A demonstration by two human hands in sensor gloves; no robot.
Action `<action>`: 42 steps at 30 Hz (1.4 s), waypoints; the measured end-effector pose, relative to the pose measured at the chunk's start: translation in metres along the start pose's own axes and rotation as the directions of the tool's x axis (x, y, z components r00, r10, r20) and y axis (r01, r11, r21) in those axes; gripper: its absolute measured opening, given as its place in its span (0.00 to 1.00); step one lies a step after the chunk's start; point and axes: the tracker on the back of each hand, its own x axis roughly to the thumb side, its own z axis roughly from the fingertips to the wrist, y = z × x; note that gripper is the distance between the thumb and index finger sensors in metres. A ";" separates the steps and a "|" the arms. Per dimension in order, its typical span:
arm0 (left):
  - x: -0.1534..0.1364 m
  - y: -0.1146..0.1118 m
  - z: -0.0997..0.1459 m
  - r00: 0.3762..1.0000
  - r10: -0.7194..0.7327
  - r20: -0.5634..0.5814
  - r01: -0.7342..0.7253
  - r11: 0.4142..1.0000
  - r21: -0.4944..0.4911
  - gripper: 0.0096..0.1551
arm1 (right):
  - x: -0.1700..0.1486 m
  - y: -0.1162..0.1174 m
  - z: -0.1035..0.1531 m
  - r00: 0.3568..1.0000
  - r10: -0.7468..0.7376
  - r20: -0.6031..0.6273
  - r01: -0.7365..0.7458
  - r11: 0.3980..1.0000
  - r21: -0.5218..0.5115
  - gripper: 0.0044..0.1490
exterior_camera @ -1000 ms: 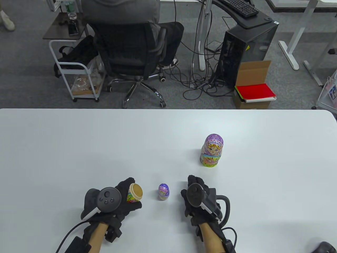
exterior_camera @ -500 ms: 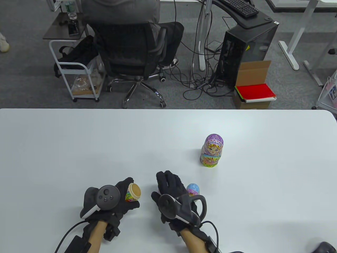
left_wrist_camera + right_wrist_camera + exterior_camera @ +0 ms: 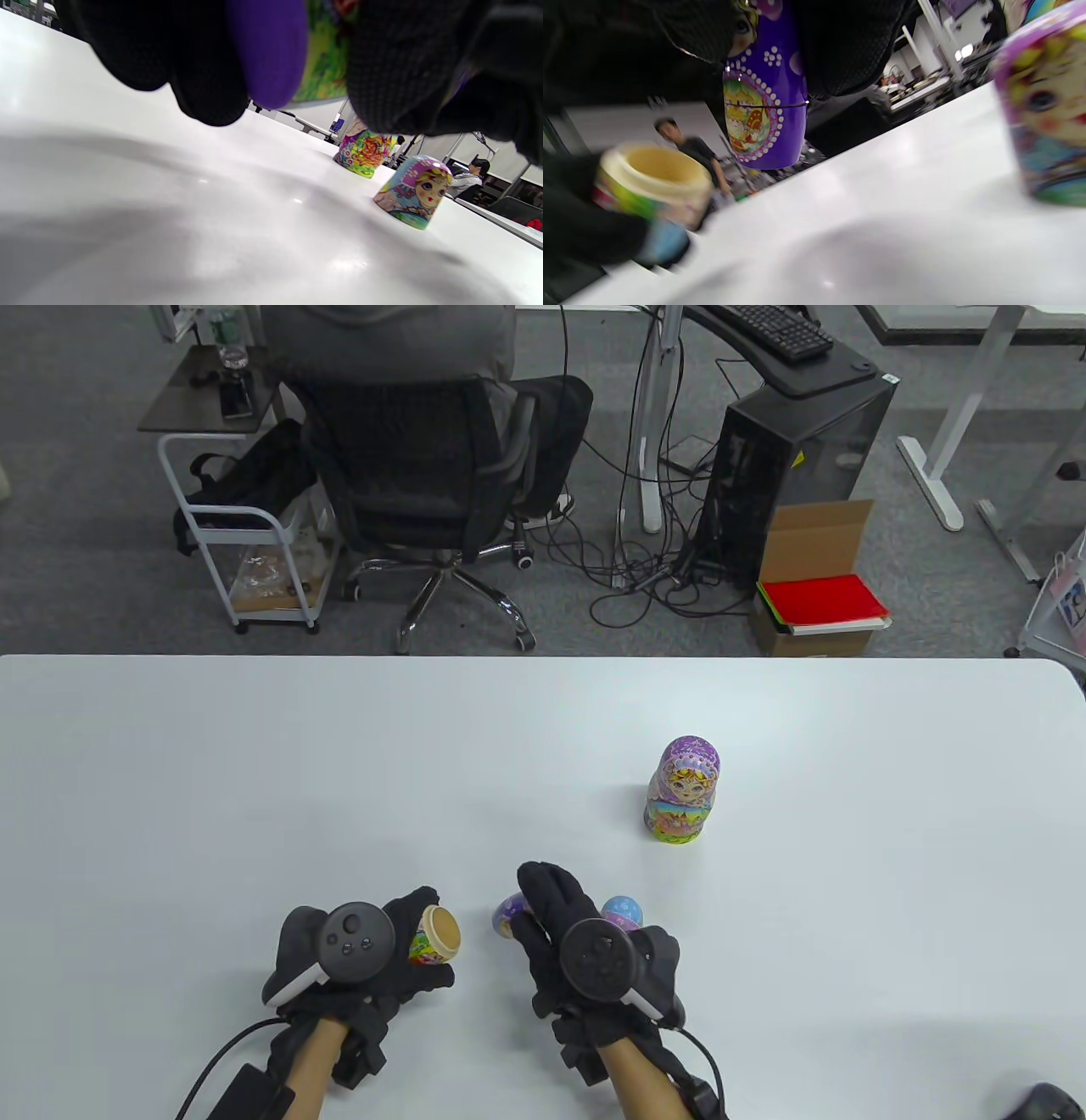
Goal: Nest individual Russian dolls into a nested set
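My left hand [image 3: 420, 954] grips the lower half of a doll [image 3: 439, 933], its open wooden rim facing right; the half also shows in the right wrist view [image 3: 653, 178]. My right hand [image 3: 533, 909] grips a small purple doll [image 3: 507, 913], held just right of that rim and off the table; the right wrist view shows it whole [image 3: 765, 114]. A blue and pink doll top half [image 3: 622, 911] stands on the table behind my right hand, clear in the left wrist view [image 3: 413, 192]. A large purple doll [image 3: 683, 789] stands closed farther right.
The white table [image 3: 254, 780] ends at its far edge, with an office chair [image 3: 424, 483] and a computer tower [image 3: 797, 466] beyond it. A dark object [image 3: 1044, 1099] sits at the table's front right corner.
My right hand left the doll top half on the table, moved left over the small purple doll, took hold of it and lifted it toward the half in my left hand.
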 end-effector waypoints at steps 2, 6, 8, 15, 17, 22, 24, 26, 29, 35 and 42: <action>0.003 -0.001 0.000 1.000 0.004 0.014 -0.004 1.000 -0.002 0.58 | 0.001 0.000 0.001 0.995 -0.097 0.032 0.097 0.995 0.006 0.37; 0.011 -0.001 0.001 0.998 0.020 0.057 -0.021 1.000 0.019 0.58 | 0.012 0.008 0.001 0.983 -0.143 0.112 0.139 0.989 0.045 0.36; 0.014 0.000 0.002 0.996 0.029 0.078 -0.032 0.999 0.039 0.57 | 0.018 0.013 0.001 0.983 -0.122 0.140 0.115 0.992 0.056 0.36; 0.020 -0.001 0.004 0.992 0.000 0.123 -0.009 0.997 0.074 0.57 | 0.020 0.033 0.002 0.986 -0.121 0.116 0.109 0.989 0.099 0.36; 0.018 -0.002 0.003 0.993 0.026 0.116 -0.033 0.998 0.059 0.57 | 0.020 0.035 0.002 0.987 -0.117 0.106 0.104 0.987 0.120 0.36; 0.016 0.001 0.004 0.994 0.020 0.112 -0.029 0.996 0.083 0.57 | 0.019 0.011 0.000 0.991 -0.103 0.086 0.098 0.993 0.060 0.39; 0.013 0.002 0.004 0.994 0.025 0.105 -0.033 0.996 0.081 0.57 | 0.013 -0.013 0.002 0.997 -0.056 0.045 0.058 0.997 -0.045 0.37; 0.010 0.002 0.003 0.995 0.031 0.093 -0.038 0.996 0.076 0.57 | 0.001 -0.036 0.005 0.995 0.093 -0.032 -0.095 0.992 -0.084 0.37; 0.005 0.001 0.001 0.997 0.022 0.073 -0.027 0.998 0.065 0.57 | -0.020 -0.049 0.006 0.921 0.364 -0.140 -0.364 0.931 0.026 0.38; 0.000 -0.001 0.001 0.998 0.022 0.056 -0.024 0.999 0.046 0.57 | -0.053 -0.019 -0.002 0.794 0.579 -0.183 -0.507 0.798 0.327 0.48; 0.001 -0.001 0.001 0.996 0.040 0.080 -0.042 0.999 0.015 0.57 | -0.053 -0.009 -0.002 0.857 0.477 -0.195 -0.436 0.873 0.219 0.46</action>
